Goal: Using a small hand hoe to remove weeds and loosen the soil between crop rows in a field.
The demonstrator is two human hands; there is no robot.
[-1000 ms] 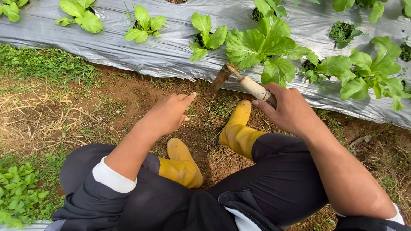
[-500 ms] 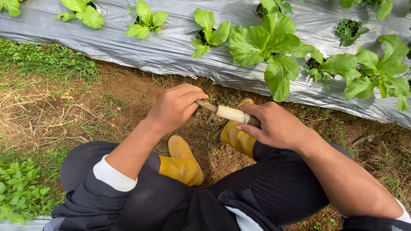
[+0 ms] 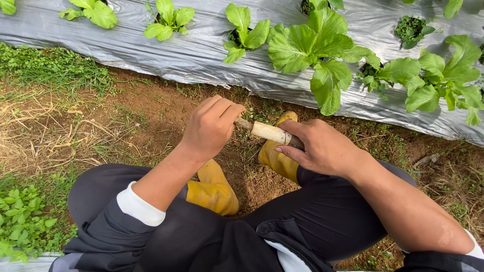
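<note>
Plastic mulch (image 3: 166, 53): silver-grey sheet over the raised bed, running across the top of the view; both ends cut off by the frame.
Soil path (image 3: 151, 111): bare brown earth with dry straw and patches of weeds, between the bed and the crouching person.
Trousers (image 3: 322, 211): dark, knees spread wide; lower part lost at the bottom edge.
Leafy greens (image 3: 315, 48): broad-leaved plants growing through holes in the mulch; stems hidden, the outermost plants cropped.
Rubber boots (image 3: 214, 189): yellow; the farther one largely hidden behind the right hand and the tool.
Right hand (image 3: 322, 148): fingers wrapped around the near end of the handle, holding it; that end is concealed in the palm.
Left hand (image 3: 212, 126): closed into a fist over the far end of the tool, fingers curled tight around it.
Hand tool (image 3: 269, 132): pale, dirt-stained wooden handle spanning the gap between the two hands, above the soil before the boots; working end covered by the left fist, so its kind cannot be made out.
</note>
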